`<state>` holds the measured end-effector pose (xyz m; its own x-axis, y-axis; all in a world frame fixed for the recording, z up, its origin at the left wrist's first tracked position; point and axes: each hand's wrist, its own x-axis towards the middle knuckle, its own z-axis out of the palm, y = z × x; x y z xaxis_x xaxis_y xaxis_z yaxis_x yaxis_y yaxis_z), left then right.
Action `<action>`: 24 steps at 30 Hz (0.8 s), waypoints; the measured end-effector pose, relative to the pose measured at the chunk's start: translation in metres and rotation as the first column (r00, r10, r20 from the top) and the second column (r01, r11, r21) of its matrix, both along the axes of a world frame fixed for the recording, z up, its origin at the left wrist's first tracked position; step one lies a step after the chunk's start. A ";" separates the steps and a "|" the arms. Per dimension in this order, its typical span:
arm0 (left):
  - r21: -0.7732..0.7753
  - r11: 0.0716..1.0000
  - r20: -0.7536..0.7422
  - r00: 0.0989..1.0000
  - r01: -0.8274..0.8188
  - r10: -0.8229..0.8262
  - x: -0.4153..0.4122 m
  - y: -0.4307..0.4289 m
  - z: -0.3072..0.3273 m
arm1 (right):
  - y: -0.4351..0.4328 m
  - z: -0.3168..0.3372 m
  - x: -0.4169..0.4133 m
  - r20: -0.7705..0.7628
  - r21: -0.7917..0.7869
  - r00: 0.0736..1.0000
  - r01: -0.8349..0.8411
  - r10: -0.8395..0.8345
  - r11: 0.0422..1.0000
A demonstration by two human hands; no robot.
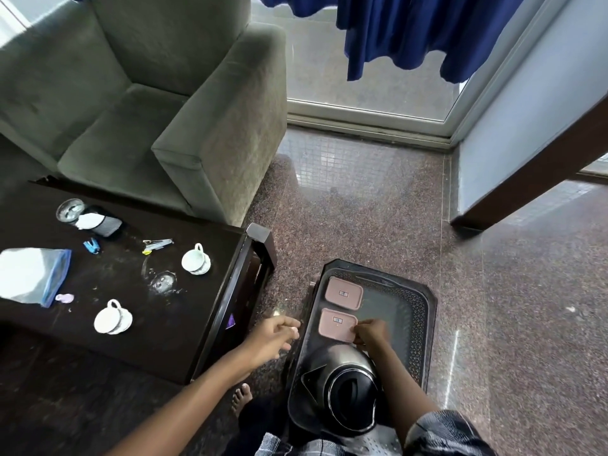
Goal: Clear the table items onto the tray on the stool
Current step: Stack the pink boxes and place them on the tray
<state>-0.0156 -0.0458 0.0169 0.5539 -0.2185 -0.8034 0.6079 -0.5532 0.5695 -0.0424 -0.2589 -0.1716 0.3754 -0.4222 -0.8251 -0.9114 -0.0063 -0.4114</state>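
- Looking down on a dark tray [424, 311] set on a stool [314, 284], beside the right edge of a dark table [197, 324].
- Right hand [371, 334]: over the tray middle, fingers curled, pinching the right edge of the near pink box [335, 324].
- Near pink box: flat on the tray, along its left edge, label up.
- Far pink box [343, 292]: in the tray's far left corner, just beyond the near one, a narrow gap between them.
- Kettle [348, 390]: black and steel, at the tray's near edge, lid shut, partly under the right forearm.
- Left hand [276, 337]: in the gap between the table's right edge and the tray, blurred, fingers loosely bent, holding nothing.
- On the table: white cup [196, 260] near the right edge; second white cup [113, 317] near the front edge; clear glass [69, 209] and black pouch [105, 223] at the far edge; zip bag [33, 274] at the left edge; stapler [158, 244] and blue clip [91, 245] mid-surface.
- Grey armchair [148, 110] behind the table.
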 end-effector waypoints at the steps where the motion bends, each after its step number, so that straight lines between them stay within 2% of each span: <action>1: 0.001 1.000 0.000 1.000 -0.005 0.005 0.000 0.002 0.000 | 0.001 -0.001 0.002 -0.009 0.002 1.000 0.008 -0.008 1.000; 13: 0.044 0.998 -0.016 0.999 -0.048 0.049 -0.006 0.020 -0.001 | 0.001 -0.013 0.010 0.037 0.038 0.995 0.096 -0.097 0.995; 16: 0.038 0.998 -0.019 0.998 -0.059 0.059 -0.007 0.024 -0.001 | 0.001 0.004 0.005 0.052 0.042 0.989 0.140 -0.142 0.989; 18: 0.031 0.997 -0.015 0.998 -0.068 0.068 -0.007 0.028 -0.001 | 0.001 0.024 0.003 0.071 -0.013 0.986 0.150 -0.149 0.989; 21: 0.006 0.997 -0.021 0.997 -0.076 0.076 -0.010 0.038 0.000 | 0.011 0.062 0.006 0.139 -0.203 0.989 -0.014 0.043 0.979; 24: -0.035 0.995 -0.027 0.995 -0.092 0.091 -0.016 0.055 0.003 | 0.042 0.110 0.010 0.264 -0.360 0.918 -0.190 0.295 0.913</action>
